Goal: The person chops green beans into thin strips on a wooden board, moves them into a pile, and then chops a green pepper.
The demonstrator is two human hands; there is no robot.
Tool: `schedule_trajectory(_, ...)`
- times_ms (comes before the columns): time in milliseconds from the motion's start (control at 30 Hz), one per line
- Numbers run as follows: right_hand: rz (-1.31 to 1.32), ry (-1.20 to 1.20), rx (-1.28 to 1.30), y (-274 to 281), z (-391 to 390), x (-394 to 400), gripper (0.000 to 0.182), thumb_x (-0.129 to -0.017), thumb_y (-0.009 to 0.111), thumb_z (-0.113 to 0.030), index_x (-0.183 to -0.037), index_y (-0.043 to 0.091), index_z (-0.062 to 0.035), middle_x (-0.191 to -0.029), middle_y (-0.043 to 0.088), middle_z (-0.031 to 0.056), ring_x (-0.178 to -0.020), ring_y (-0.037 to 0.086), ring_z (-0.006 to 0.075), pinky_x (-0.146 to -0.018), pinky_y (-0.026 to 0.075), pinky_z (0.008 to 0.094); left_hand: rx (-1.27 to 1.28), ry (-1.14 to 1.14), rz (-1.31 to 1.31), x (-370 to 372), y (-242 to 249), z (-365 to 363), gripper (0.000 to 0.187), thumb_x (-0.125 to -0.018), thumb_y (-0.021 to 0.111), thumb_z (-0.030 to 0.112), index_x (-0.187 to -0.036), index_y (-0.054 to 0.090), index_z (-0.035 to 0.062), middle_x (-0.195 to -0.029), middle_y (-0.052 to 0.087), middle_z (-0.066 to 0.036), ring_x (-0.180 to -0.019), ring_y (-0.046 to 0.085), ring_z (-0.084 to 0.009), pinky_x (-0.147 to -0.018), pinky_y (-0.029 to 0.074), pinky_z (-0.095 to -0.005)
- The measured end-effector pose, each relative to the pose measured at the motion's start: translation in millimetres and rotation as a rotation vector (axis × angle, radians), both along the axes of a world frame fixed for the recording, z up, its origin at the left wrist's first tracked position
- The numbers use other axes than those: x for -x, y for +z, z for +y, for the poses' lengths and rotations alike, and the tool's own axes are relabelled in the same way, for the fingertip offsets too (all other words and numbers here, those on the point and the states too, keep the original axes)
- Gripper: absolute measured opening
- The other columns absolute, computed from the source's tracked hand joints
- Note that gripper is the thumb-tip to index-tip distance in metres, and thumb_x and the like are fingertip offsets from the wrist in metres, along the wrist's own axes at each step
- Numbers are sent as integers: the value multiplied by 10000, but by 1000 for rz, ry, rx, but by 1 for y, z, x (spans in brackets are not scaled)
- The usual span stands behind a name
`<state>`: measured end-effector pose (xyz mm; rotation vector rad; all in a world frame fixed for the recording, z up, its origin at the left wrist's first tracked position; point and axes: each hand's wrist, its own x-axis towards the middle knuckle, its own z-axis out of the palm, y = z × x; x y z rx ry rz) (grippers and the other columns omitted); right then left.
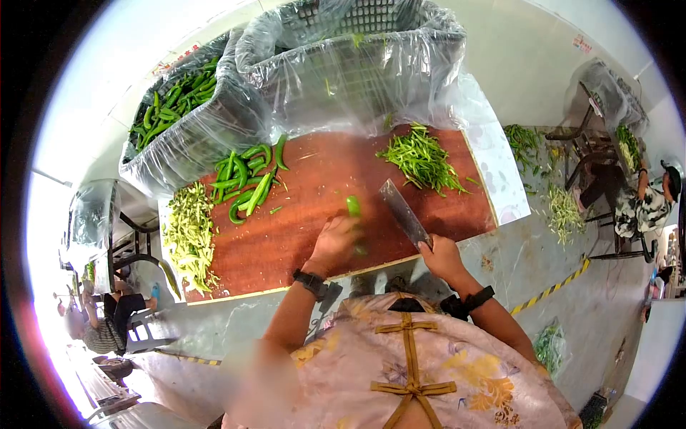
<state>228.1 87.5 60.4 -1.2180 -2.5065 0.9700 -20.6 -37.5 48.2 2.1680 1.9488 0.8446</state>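
My right hand [441, 259] is wrapped round the handle of a cleaver [404, 213], its broad blade tilted up and to the left over the red-brown board [307, 189]. Left of the blade, my left hand [334, 242] is closed on a green chili pepper [353, 206], which shows beyond the fingers; motion smears both slightly. Whole green chili peppers [250, 175] lie in a loose pile at the upper left of the board. Pale cut pepper pieces [189, 239] are heaped along its left edge. Sliced green strips [423, 161] form a pile at the upper right.
Behind the board stand a plastic-lined crate [350, 79] and another lined crate [239, 118] with whole chili peppers. Cut pepper lies on the floor [564, 214] at right. A person [647, 204] sits there; another person [107, 325] sits at far left.
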Motion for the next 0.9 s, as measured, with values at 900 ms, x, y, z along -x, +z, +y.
schedule_trajectory(900, -165, 199, -188, 2, 20, -1, 217, -815, 525, -254, -805, 574, -42, -737, 613, 194, -714, 597, 393, -659, 470, 504, -127, 89, 68, -41, -27, 39, 305, -676, 563, 63, -974, 619, 97, -939, 581, -58, -882, 541, -267, -744, 428, -395)
